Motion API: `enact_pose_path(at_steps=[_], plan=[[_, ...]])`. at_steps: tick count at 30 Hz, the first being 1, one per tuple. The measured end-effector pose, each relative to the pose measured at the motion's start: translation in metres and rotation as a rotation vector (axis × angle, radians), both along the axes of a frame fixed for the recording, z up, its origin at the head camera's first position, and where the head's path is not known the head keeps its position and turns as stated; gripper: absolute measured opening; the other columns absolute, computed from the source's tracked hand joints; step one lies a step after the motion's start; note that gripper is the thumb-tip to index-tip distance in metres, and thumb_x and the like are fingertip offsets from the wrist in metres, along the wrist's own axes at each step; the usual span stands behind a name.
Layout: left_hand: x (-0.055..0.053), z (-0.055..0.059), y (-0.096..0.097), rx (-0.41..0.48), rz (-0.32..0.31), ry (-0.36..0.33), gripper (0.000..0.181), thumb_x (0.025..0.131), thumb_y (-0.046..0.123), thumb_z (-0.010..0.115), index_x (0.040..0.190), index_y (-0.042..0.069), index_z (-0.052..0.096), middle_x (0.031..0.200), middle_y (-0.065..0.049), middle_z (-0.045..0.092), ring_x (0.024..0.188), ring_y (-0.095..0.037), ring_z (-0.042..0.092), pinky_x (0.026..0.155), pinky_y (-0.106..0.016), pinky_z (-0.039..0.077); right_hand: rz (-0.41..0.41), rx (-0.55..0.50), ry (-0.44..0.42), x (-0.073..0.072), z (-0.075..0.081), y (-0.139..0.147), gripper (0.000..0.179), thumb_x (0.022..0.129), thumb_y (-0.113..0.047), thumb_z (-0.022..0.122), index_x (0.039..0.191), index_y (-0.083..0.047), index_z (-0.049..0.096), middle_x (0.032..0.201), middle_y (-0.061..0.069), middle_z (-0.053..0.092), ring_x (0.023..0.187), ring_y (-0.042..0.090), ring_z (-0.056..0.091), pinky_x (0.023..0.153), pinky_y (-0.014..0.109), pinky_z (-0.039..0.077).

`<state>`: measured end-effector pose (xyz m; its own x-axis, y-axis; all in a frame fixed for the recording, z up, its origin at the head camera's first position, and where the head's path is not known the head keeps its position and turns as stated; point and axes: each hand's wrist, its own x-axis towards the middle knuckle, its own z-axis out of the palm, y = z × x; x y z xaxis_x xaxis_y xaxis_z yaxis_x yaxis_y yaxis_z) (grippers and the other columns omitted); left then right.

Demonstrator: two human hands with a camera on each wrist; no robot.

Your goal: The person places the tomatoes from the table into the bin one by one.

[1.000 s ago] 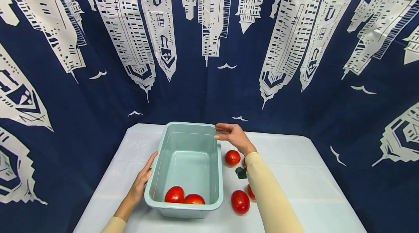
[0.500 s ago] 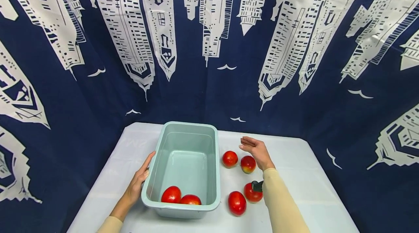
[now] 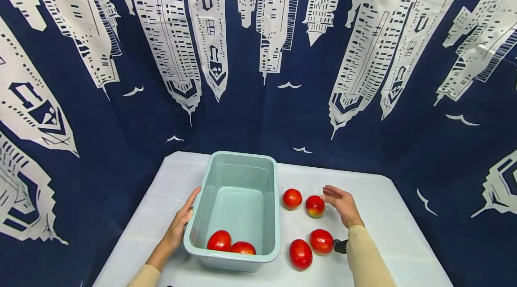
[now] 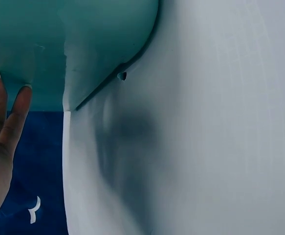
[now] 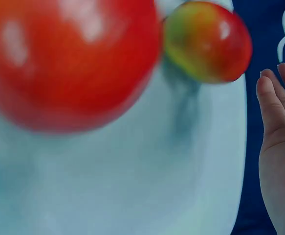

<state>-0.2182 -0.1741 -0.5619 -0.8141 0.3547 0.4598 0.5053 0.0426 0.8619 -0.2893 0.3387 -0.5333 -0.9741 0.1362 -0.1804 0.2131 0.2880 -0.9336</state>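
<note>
A pale green plastic bin [image 3: 234, 206] stands on the table, with two glossy red fruits [image 3: 219, 241] in its near end. My left hand [image 3: 177, 228] lies against the bin's left outer side, fingers extended; in the left wrist view its fingertips [image 4: 22, 98] touch the wall. On the right, my right hand [image 3: 342, 206] holds nothing, fingers fairly straight, close beside a red fruit with a yellow-green patch [image 3: 315, 206]. In the right wrist view that patched fruit [image 5: 208, 41] appears behind a large, blurred red one [image 5: 69, 58].
Right of the bin lie a round red fruit [image 3: 292, 199], an oval red fruit [image 3: 300, 254] and another red fruit [image 3: 321, 241] beside the dark wrist camera [image 3: 340, 246]. The white table [image 3: 379, 215] ends at a navy cloth printed with white buildings [image 3: 262, 116].
My right hand has moved from the bin's far right corner rightward and nearer, to beside the patched fruit. Fruits its arm covered are now visible. My left hand stays at the bin.
</note>
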Motion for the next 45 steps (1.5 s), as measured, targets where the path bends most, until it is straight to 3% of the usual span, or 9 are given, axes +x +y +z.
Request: enact_pose_path(at_steps=[6, 16, 22, 29, 38, 45], plan=[[0.0, 0.002, 0.002, 0.019, -0.009, -0.004, 0.059, 0.097, 0.013, 0.021, 0.156, 0.01, 0.017, 0.159, -0.022, 0.021, 0.137, -0.012, 0.042, 0.104, -0.018, 0.032, 0.016, 0.012, -0.022, 0.009, -0.018, 0.01, 0.064, 0.091, -0.015, 0.064, 0.147, 0.0, 0.038, 0.15, 0.021, 0.043, 0.14, 0.035, 0.039, 0.113, 0.048, 0.031], [0.001, 0.008, 0.004, 0.012, -0.009, -0.014, 0.059, 0.098, 0.016, 0.021, 0.156, 0.01, 0.017, 0.16, -0.02, 0.02, 0.138, -0.013, 0.041, 0.104, -0.019, 0.032, 0.046, 0.011, -0.043, 0.009, -0.032, 0.008, 0.075, 0.085, -0.016, 0.072, 0.149, 0.0, 0.035, 0.153, 0.021, 0.037, 0.142, 0.037, 0.035, 0.112, 0.048, 0.03], [0.001, 0.007, 0.003, 0.012, -0.009, -0.019, 0.059, 0.098, 0.015, 0.021, 0.157, 0.011, 0.016, 0.16, -0.02, 0.02, 0.136, -0.014, 0.043, 0.103, -0.019, 0.033, 0.042, -0.006, -0.063, 0.01, -0.04, 0.008, 0.076, 0.084, -0.015, 0.073, 0.149, -0.001, 0.035, 0.155, 0.021, 0.035, 0.143, 0.038, 0.033, 0.113, 0.048, 0.03], [0.002, 0.005, 0.002, 0.016, 0.002, -0.029, 0.059, 0.098, 0.016, 0.021, 0.157, 0.012, 0.017, 0.161, -0.018, 0.018, 0.137, -0.003, 0.038, 0.105, -0.017, 0.03, 0.041, 0.018, -0.046, 0.01, -0.047, 0.007, 0.073, 0.085, -0.014, 0.072, 0.148, -0.001, 0.038, 0.153, 0.02, 0.038, 0.142, 0.037, 0.035, 0.109, 0.043, 0.034], [0.0, 0.001, 0.001, -0.008, 0.007, -0.017, 0.059, 0.098, 0.014, 0.02, 0.157, 0.013, 0.016, 0.162, -0.016, 0.02, 0.138, -0.011, 0.04, 0.104, -0.02, 0.031, 0.018, -0.028, -0.052, 0.013, -0.059, 0.011, 0.078, 0.084, -0.014, 0.075, 0.149, 0.0, 0.034, 0.152, 0.021, 0.036, 0.141, 0.034, 0.036, 0.105, 0.038, 0.035], [0.0, -0.001, 0.001, -0.007, 0.019, -0.013, 0.059, 0.098, 0.014, 0.021, 0.157, 0.012, 0.016, 0.161, -0.018, 0.02, 0.137, -0.007, 0.04, 0.104, -0.019, 0.031, 0.023, -0.033, -0.042, 0.013, -0.065, 0.013, 0.081, 0.084, -0.018, 0.075, 0.15, 0.0, 0.033, 0.151, 0.023, 0.037, 0.14, 0.036, 0.036, 0.1, 0.034, 0.039]])
